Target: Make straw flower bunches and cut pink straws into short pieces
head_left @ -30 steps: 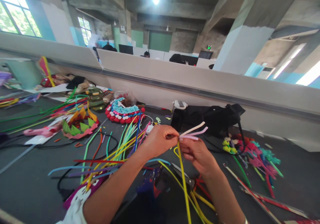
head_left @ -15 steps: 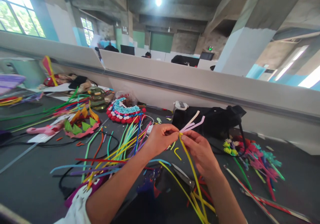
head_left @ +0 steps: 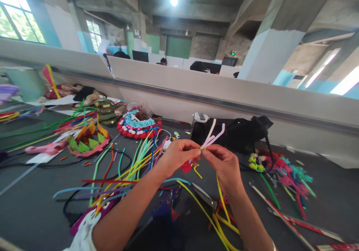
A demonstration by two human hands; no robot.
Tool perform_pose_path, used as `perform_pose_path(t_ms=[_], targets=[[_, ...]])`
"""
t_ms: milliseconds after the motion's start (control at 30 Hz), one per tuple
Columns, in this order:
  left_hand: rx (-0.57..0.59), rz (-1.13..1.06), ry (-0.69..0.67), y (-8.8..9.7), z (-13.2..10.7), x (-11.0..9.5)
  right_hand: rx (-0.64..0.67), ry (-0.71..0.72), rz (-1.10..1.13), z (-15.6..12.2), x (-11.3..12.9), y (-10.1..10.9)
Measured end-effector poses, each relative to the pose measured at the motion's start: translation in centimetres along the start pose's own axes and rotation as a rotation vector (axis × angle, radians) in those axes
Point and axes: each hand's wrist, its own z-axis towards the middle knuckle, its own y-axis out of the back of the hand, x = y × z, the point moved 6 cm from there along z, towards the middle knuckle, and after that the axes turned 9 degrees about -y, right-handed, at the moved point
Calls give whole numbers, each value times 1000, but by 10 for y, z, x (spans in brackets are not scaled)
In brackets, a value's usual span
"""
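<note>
My left hand (head_left: 179, 154) pinches a small bundle of pale lilac and cream pipe cleaners (head_left: 211, 140) low down, where their free ends fan upward. Against it, the thumb and fingers of my right hand (head_left: 226, 165) close on the same spot, and a bit of yellow shows between the fingertips. A yellow pipe cleaner (head_left: 222, 196) runs down from behind my right hand toward the table. Under my left fingers a pinkish-red fuzzy piece (head_left: 186, 167) peeks out, mostly hidden. Scissors (head_left: 204, 196) lie on the dark table below the hands.
Loose coloured pipe cleaners (head_left: 137, 165) spread to the left, near a paper crown (head_left: 89, 144) and a pink glue gun (head_left: 46, 148). A beaded collar (head_left: 138, 125) and glass jar (head_left: 106, 112) stand behind. Fuzzy flowers (head_left: 294, 176) and a black bag (head_left: 246, 131) lie right.
The pale ends have tilted more upright. The yellow pipe cleaner, earlier in front by the fingertips, now passes behind my right hand. The pinkish-red piece has come into sight. The view shifted slightly.
</note>
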Motion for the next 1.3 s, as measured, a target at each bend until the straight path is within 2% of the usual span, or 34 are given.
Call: perform_pose_path(t_ms=[100, 200, 333, 433, 533, 633, 767, 867, 1000, 1200, 1300], targets=[[-20, 238, -41, -1, -2, -4, -49, -26, 4, 0, -3, 1], [-123, 601, -179, 1, -4, -16, -97, -55, 47, 0, -7, 3], [-138, 966, -392, -8, -8, -30, -84, -118, 81, 0, -13, 2], [-159, 1124, -550, -15, -11, -35, -63, -137, 98, -2, -13, 0], [-159, 1170, -655, -19, -13, -34, -24, -125, 125, -3, -11, -2], [-146, 1117, -687, -19, -14, -34, 59, -109, 177, -2, -8, -5], [-119, 959, -615, -15, -13, -36, 106, -89, 204, -1, -3, -6], [-64, 783, -471, -12, -11, -36, 133, -56, 175, 0, -2, -4], [41, 437, -250, -9, -9, -31, 185, -29, 129, 1, -1, -2], [195, 3, -31, -9, -10, -16, 302, 47, 102, -3, 6, -2], [304, -144, 74, -9, -13, -10, 338, 17, 87, -6, 4, -5]])
